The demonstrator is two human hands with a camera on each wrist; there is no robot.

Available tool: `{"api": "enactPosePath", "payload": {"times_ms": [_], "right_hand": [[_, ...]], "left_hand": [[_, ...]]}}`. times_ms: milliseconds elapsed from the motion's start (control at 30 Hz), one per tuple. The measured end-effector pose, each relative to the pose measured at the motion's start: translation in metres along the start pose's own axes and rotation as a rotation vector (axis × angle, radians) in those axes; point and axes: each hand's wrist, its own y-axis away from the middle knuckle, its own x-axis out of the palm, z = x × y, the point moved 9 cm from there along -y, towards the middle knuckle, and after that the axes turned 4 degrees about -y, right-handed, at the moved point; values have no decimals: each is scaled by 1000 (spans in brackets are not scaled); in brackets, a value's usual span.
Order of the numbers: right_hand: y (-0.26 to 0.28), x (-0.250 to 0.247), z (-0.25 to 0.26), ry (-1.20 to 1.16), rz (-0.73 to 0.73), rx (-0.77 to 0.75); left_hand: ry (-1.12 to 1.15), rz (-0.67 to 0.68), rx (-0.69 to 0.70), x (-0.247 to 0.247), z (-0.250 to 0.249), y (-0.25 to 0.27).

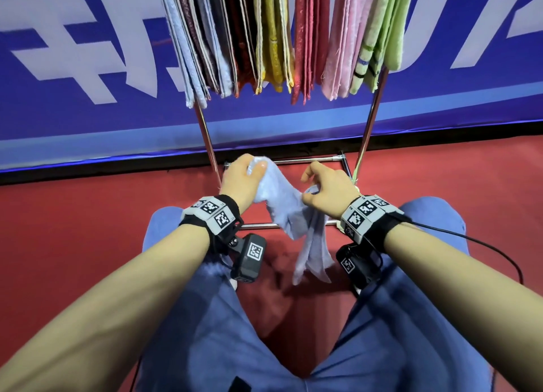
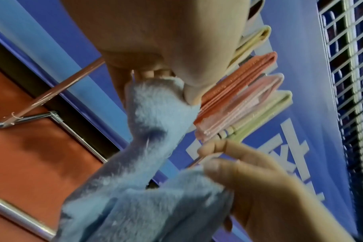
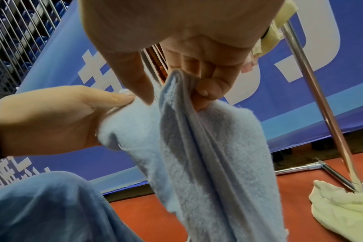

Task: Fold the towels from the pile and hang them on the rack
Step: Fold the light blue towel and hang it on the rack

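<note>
Both hands (image 1: 291, 185) clamped on blue towel (image 1: 289, 215), red floor (image 1: 73, 230), blue banner (image 1: 88, 68) behind.

my bare forearms, black wristbands (image 1: 390, 227) with grey tag-printed blocks (image 1: 211, 215), black wrist cameras (image 1: 249, 258), a thin black cable (image 1: 482, 244), blue trousers (image 1: 205, 318)

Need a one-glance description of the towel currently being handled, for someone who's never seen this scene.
Find the metal rack against the blue banner, hung with folded towels. Below it, over the red floor, both hands meet: left hand, right hand. The pale blue towel stretched between them is the one, crumpled and dangling, unlike the neat ones above.
</note>
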Motion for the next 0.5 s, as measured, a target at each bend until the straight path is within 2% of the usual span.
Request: {"api": "enactPosePath", "payload": {"times_ms": [100,200,267,367,500], "right_hand": [[-1,8,-20,127,76,106],[3,20,-30,189,160,172],[2,22,-23,122,135,127],[-3,10,3,-133,-6,-38],[-3,-11,36,-274,-138,-177]], "left_hand": [[50,-65,23,-23,-7,-10],[-39,-15,145,-35,-30,-17],[-115,22,242,-36,-47,-19],[-251,85,369,-23,-63,-15],[-285,101,425,-8,-69,-3]]}}
